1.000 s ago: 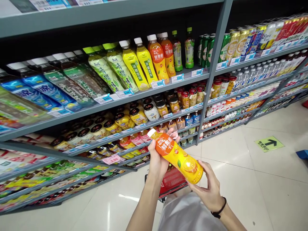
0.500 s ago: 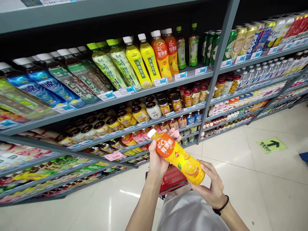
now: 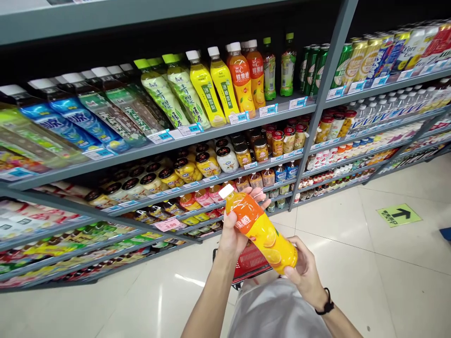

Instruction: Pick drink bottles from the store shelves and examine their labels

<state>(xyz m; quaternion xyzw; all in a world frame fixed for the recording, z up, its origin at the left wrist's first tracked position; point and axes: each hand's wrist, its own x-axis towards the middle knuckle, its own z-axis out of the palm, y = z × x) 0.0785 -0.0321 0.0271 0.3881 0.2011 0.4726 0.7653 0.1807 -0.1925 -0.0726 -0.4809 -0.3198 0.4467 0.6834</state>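
Note:
Between my hands is an orange juice bottle point(image 3: 266, 234) with a white cap and an orange-and-yellow label picturing orange slices. It lies slanted, cap to the upper left and base to the lower right. My left hand point(image 3: 234, 234) cradles the neck end, thumb across the front and fingers behind, their tips showing past the far side. At the base, my right hand point(image 3: 306, 270) grips with thumb below and fingers above; a black band circles that wrist. Matching orange juice bottles point(image 3: 241, 77) stand on the upper shelf ahead, beside yellow-labelled bottles point(image 3: 223, 89).
A red shopping basket point(image 3: 250, 260) is below the bottle, close to my body. Grey shelving point(image 3: 319, 94) full of drinks, jars and cans runs across the front, with price tags point(image 3: 239, 117) along its edges. A green arrow sign point(image 3: 399, 214) marks the tiled floor at right.
The bottle has been rolled about its length, so more orange slices and less of the lettering face me. My right hand's fingers have shifted round the base. The view has moved slightly.

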